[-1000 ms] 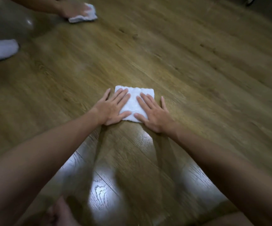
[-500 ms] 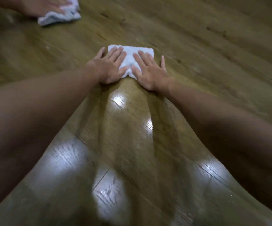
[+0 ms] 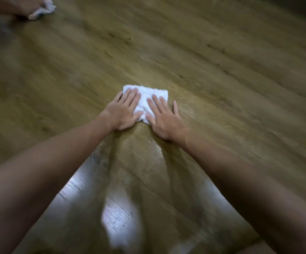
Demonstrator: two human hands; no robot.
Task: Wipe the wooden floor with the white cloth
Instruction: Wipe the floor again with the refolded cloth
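White cloth [image 3: 145, 99] flat on wooden floor [image 3: 221, 74] | under straight, spread fingers [image 3: 131, 99] | left hand [image 3: 123, 111], right hand [image 3: 164, 119] pressing

white cloth [image 3: 149, 97]: its near part is lying hidden under the left hand [image 3: 123, 112] and right hand [image 3: 164, 120].
second person's hand [image 3: 22, 5]: at 11 o'clock, being cut off by the top edge.
second cloth [image 3: 42, 11]: blurring, half covered.
floor [image 3: 221, 70]: smearing with motion blur.

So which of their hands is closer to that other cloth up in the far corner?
Left. The left hand lies nearer the second cloth; the right hand lies beyond it.
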